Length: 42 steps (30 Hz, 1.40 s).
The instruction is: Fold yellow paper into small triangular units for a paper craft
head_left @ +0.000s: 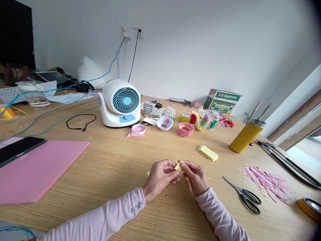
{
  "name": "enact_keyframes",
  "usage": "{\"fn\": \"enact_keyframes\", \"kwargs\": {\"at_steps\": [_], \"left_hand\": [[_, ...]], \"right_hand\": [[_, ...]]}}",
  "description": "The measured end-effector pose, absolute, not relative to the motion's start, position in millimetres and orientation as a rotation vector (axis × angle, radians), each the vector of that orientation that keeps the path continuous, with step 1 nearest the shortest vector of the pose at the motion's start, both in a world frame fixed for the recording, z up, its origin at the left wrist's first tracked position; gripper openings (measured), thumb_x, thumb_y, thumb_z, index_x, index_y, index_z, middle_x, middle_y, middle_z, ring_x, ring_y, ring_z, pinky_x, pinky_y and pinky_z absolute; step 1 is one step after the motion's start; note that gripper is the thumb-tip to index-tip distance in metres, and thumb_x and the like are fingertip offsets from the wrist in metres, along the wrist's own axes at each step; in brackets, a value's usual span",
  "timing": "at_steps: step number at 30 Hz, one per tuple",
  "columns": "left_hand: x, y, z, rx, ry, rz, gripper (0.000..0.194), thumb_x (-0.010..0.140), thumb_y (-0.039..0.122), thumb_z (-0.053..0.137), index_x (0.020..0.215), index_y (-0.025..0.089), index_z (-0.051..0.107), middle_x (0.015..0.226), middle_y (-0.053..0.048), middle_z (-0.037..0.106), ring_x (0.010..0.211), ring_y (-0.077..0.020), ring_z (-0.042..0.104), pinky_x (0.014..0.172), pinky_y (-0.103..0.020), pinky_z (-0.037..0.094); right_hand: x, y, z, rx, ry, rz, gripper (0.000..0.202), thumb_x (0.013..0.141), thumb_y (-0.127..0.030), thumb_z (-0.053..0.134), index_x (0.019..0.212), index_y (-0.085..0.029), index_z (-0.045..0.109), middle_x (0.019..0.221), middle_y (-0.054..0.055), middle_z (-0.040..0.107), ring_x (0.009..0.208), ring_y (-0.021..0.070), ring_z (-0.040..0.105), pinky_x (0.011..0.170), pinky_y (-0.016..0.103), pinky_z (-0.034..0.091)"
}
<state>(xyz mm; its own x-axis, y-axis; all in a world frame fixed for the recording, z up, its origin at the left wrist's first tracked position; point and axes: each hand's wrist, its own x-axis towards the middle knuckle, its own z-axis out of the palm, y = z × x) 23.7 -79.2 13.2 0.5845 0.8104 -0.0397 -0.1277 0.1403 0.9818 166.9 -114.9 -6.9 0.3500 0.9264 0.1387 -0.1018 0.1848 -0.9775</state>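
Between my two hands is a small folded piece of yellow paper, held above the wooden table. My left hand pinches its left side with thumb and fingers. On the other side, my right hand grips it between thumb and forefinger. Another bit of yellow paper pokes out from behind my left hand, mostly hidden. Beyond my right hand lies a stack of yellow paper strips. Black-handled scissors rest on the table to the right, their blades pointing toward the stack.
Pink paper scraps and a yellow tumbler are at right, with orange tape by the edge. Folded-paper rings stand farther back, near a white fan. Pink sheets with a phone lie left.
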Motion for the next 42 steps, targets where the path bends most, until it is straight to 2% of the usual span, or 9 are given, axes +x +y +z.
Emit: {"fn": "enact_keyframes", "kwargs": {"at_steps": [4, 10, 14, 21, 24, 29, 34, 38, 42], "left_hand": [[25.5, -81.0, 17.8, 1.151, 0.712, 0.81, 0.038, 0.064, 0.038, 0.074, 0.082, 0.009, 0.058, 0.068, -0.007, 0.067, 0.052, -0.0126, 0.062, 0.052, -0.022, 0.05], [24.7, -82.4, 20.7, 1.134, 0.701, 0.841, 0.033, 0.063, 0.034, 0.075, 0.08, 0.009, 0.06, 0.066, -0.005, 0.067, 0.056, -0.0136, 0.064, 0.058, -0.024, 0.053], [22.5, -82.4, 22.9, 1.251, 0.686, 0.847, 0.03, 0.065, 0.035, 0.072, 0.079, 0.01, 0.062, 0.066, -0.004, 0.068, 0.057, -0.0149, 0.065, 0.058, -0.025, 0.053], [19.5, -81.8, 18.1, 1.376, 0.632, 0.842, 0.028, 0.073, 0.035, 0.066, 0.083, 0.01, 0.062, 0.071, -0.006, 0.067, 0.063, -0.0174, 0.066, 0.063, -0.027, 0.054], [19.9, -81.5, 14.5, 1.39, 0.602, 0.839, 0.028, 0.074, 0.036, 0.064, 0.083, 0.01, 0.061, 0.072, -0.007, 0.067, 0.063, -0.0172, 0.066, 0.063, -0.028, 0.054], [21.7, -81.2, 15.4, 1.322, 0.622, 0.731, 0.032, 0.072, 0.04, 0.066, 0.084, 0.01, 0.058, 0.072, -0.004, 0.063, 0.057, -0.0153, 0.065, 0.056, -0.025, 0.052], [21.4, -79.2, 13.4, 1.37, 0.614, 0.729, 0.034, 0.076, 0.044, 0.06, 0.078, 0.011, 0.058, 0.056, 0.001, 0.054, 0.045, -0.0115, 0.058, 0.046, -0.021, 0.045], [20.2, -77.6, 9.6, 1.484, 0.599, 0.785, 0.031, 0.079, 0.043, 0.057, 0.074, 0.012, 0.058, 0.056, 0.002, 0.053, 0.044, -0.01, 0.058, 0.042, -0.018, 0.038], [20.5, -77.9, 10.4, 1.522, 0.578, 0.817, 0.031, 0.079, 0.043, 0.057, 0.072, 0.013, 0.058, 0.059, 0.003, 0.052, 0.042, -0.0084, 0.055, 0.041, -0.018, 0.039]], "right_hand": [[162.9, -116.6, -5.9, -1.11, -0.941, 0.866, 0.014, 0.067, -0.033, 0.073, 0.074, -0.021, 0.075, 0.077, 0.004, 0.068, 0.053, 0.0087, 0.047, 0.041, 0.02, 0.037], [163.3, -118.9, -3.2, -1.093, -0.991, 0.828, 0.018, 0.07, -0.036, 0.07, 0.076, -0.019, 0.075, 0.08, 0.005, 0.067, 0.053, 0.0092, 0.046, 0.042, 0.021, 0.038], [165.7, -121.0, 0.2, -1.107, -1.075, 0.802, 0.024, 0.076, -0.038, 0.064, 0.075, -0.017, 0.075, 0.074, 0.006, 0.065, 0.054, 0.0108, 0.046, 0.043, 0.022, 0.038], [170.3, -118.6, -5.5, -1.082, -1.083, 0.844, 0.019, 0.075, -0.035, 0.065, 0.077, -0.018, 0.074, 0.077, 0.006, 0.064, 0.053, 0.0101, 0.046, 0.045, 0.023, 0.038], [170.7, -117.6, -6.3, -1.084, -1.091, 0.827, 0.017, 0.075, -0.034, 0.066, 0.076, -0.019, 0.074, 0.072, 0.003, 0.061, 0.051, 0.0091, 0.044, 0.044, 0.022, 0.036], [170.8, -119.9, -4.1, -1.147, -1.178, 0.719, 0.019, 0.076, -0.035, 0.065, 0.077, -0.019, 0.074, 0.062, 0.002, 0.056, 0.052, 0.0106, 0.044, 0.044, 0.022, 0.035], [170.8, -122.7, -2.7, -1.238, -1.316, 0.609, 0.024, 0.078, -0.038, 0.062, 0.078, -0.018, 0.075, 0.055, 0.001, 0.049, 0.052, 0.0121, 0.042, 0.046, 0.024, 0.034], [168.7, -124.1, -0.3, -1.291, -1.375, 0.552, 0.027, 0.081, -0.039, 0.057, 0.075, -0.019, 0.074, 0.054, 0.0, 0.047, 0.054, 0.0129, 0.041, 0.049, 0.025, 0.034], [165.6, -126.9, 5.1, -1.315, -1.429, 0.534, 0.031, 0.085, -0.039, 0.052, 0.072, -0.018, 0.072, 0.053, 0.0, 0.044, 0.055, 0.0138, 0.043, 0.052, 0.026, 0.035]]}}
